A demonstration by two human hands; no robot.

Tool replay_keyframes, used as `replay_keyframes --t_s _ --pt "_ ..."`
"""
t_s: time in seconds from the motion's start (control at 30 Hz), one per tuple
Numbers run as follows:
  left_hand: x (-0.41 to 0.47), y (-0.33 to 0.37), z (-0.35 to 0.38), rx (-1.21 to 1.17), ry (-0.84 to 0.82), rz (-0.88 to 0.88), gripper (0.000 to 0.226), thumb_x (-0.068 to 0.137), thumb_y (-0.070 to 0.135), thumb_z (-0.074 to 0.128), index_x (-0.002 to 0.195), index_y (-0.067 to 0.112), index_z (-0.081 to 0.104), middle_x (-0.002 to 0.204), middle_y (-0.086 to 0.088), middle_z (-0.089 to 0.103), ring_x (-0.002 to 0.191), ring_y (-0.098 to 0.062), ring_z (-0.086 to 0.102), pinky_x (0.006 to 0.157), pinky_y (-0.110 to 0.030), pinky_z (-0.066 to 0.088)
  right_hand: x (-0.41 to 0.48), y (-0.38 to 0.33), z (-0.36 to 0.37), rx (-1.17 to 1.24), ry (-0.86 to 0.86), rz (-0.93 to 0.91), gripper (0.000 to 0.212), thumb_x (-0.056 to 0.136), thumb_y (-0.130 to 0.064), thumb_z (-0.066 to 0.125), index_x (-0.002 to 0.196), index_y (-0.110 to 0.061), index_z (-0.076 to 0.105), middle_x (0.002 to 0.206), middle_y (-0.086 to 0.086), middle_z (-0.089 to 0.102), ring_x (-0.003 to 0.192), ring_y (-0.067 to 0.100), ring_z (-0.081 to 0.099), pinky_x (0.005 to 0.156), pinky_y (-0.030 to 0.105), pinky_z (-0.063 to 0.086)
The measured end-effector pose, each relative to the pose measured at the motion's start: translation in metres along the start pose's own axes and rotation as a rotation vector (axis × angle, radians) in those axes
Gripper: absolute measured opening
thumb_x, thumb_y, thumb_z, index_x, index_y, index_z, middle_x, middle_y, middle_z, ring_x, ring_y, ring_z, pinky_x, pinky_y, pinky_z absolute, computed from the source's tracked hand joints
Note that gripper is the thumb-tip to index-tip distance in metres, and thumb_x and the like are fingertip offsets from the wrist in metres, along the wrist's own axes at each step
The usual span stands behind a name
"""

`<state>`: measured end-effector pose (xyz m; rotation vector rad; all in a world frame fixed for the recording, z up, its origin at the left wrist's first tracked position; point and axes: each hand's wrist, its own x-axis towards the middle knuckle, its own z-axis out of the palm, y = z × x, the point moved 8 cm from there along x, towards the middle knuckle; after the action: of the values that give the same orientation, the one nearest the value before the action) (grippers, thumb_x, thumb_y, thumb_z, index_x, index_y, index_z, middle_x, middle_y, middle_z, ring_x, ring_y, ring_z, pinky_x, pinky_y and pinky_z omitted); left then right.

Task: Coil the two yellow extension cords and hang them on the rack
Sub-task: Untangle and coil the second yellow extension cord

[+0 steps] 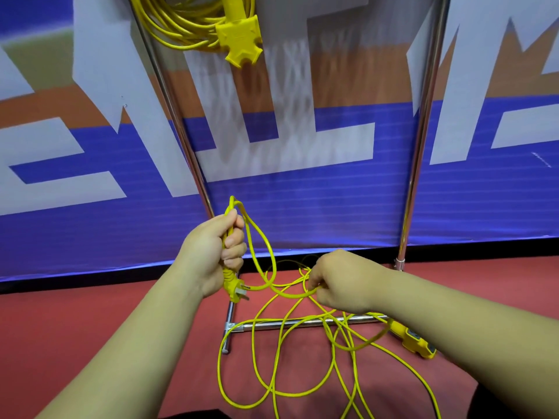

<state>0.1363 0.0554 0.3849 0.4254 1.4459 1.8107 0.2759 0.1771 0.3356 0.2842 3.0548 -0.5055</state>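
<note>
Status: hung cord (181,24) sits coiled at the top of the rack (423,116), with its socket block (239,40) dangling below the coil. The loose cord (218,370) is mostly a tangle on the red floor (90,328), draped over the rack's base bar, socket end (414,340) lying by the right foot. My left hand (217,252) is clamped round the plug-end stretch, plug (234,288) poking out under the fist, one loop standing above it. My right hand (341,282) pinches the next run of cable, just beside that loop. The cord looks light, limp and a bit springy (likely to twist). I'd grip the bare cable, not the plug. The strands cross, so expect snags.
</note>
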Motion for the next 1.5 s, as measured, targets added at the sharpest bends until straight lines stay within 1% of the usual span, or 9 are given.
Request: replay_keyframes --t_s 0.13,0.47,0.6,0.83,1.03,1.13,1.23,1.37,1.5 --pt "-0.001 0.002 0.002 0.138 0.022 0.105 0.027 0.104 0.028 0.046 0.083 0.014 0.054 0.057 0.002 0.038 0.041 -0.007 0.028 0.038 -0.019 0.025 -0.013 -0.018 -0.013 0.025 -0.044 -0.18 0.035 0.087 -0.017 0.06 0.119 -0.022 0.072 0.097 -0.01 0.049 0.084 0.007 0.047 0.075 0.021 0.037" --pt "-0.004 -0.013 0.019 0.297 0.001 0.053 0.027 0.105 0.028 0.046 0.083 0.012 0.052 0.068 -0.007 0.058 0.058 -0.019 0.058 0.057 -0.029 0.055 -0.033 -0.017 -0.045 0.138 0.169 -0.279 0.023 0.095 -0.032 0.064 0.118 -0.034 0.07 0.094 -0.019 0.053 0.087 0.0 0.05 0.072 0.005 0.033" --pt "-0.007 -0.028 0.039 0.365 -0.092 -0.013 0.028 0.105 0.027 0.045 0.085 0.01 0.054 0.071 -0.011 0.065 0.065 -0.025 0.066 0.063 -0.033 0.057 -0.035 -0.003 -0.066 0.292 0.393 -0.185 0.018 0.083 -0.036 0.077 0.097 -0.033 0.066 0.078 -0.017 0.062 0.074 0.007 0.058 0.067 0.026 0.046" --pt "-0.009 -0.049 0.063 0.536 -0.193 -0.082 0.031 0.107 0.029 0.04 0.093 0.008 0.058 0.078 -0.019 0.07 0.07 -0.032 0.07 0.07 -0.038 0.058 -0.036 0.024 -0.074 0.422 0.575 -0.004 0.043 0.071 -0.053 0.082 0.083 -0.029 0.049 0.066 -0.01 0.06 0.062 0.008 0.056 0.06 0.036 0.048" --pt "-0.008 -0.043 0.068 0.476 -0.18 -0.06 0.031 0.105 0.028 0.043 0.084 0.008 0.055 0.053 -0.001 0.039 0.043 -0.012 0.033 0.044 -0.025 0.039 -0.015 0.036 -0.057 0.857 0.327 -0.051 0.036 0.077 -0.027 0.085 0.083 -0.02 0.051 0.059 -0.006 0.055 0.057 0.014 0.046 0.057 0.035 0.038" --pt "-0.003 -0.012 0.049 0.255 -0.078 0.039 0.03 0.104 0.027 0.043 0.079 0.011 0.052 0.05 0.004 0.03 0.04 -0.008 0.023 0.041 -0.021 0.026 -0.009 0.051 -0.021 0.969 0.03 0.011 0.026 0.077 -0.028 0.082 0.082 -0.025 0.056 0.069 0.007 0.048 0.068 0.02 0.042 0.065 0.038 0.034" --pt "-0.003 0.005 0.031 0.141 -0.046 0.074 0.03 0.101 0.029 0.046 0.078 0.011 0.053 0.05 0.004 0.029 0.04 -0.008 0.023 0.042 -0.021 0.025 -0.012 0.055 -0.01 1.076 -0.039 0.049 0.013 0.091 -0.012 0.07 0.089 -0.016 0.058 0.075 0.009 0.06 0.062 0.013 0.05 0.06 0.027 0.039" --pt "-0.007 -0.003 0.025 0.172 -0.063 0.024 0.03 0.101 0.028 0.044 0.083 0.008 0.057 0.052 -0.003 0.039 0.041 -0.015 0.037 0.045 -0.026 0.043 -0.013 0.061 -0.032 1.261 0.183 0.132 0.004 0.094 -0.009 0.066 0.092 -0.012 0.065 0.076 0.003 0.067 0.069 0.014 0.066 0.064 0.028 0.053" --pt "-0.01 -0.02 0.028 0.212 -0.099 -0.098 0.03 0.102 0.023 0.045 0.085 0.006 0.064 0.063 -0.016 0.057 0.052 -0.027 0.057 0.056 -0.034 0.054 -0.02 0.06 -0.062 0.971 0.406 0.115 0.005 0.087 -0.019 0.075 0.09 -0.016 0.077 0.057 -0.01 0.061 0.052 0.005 0.054 0.057 0.019 0.042"
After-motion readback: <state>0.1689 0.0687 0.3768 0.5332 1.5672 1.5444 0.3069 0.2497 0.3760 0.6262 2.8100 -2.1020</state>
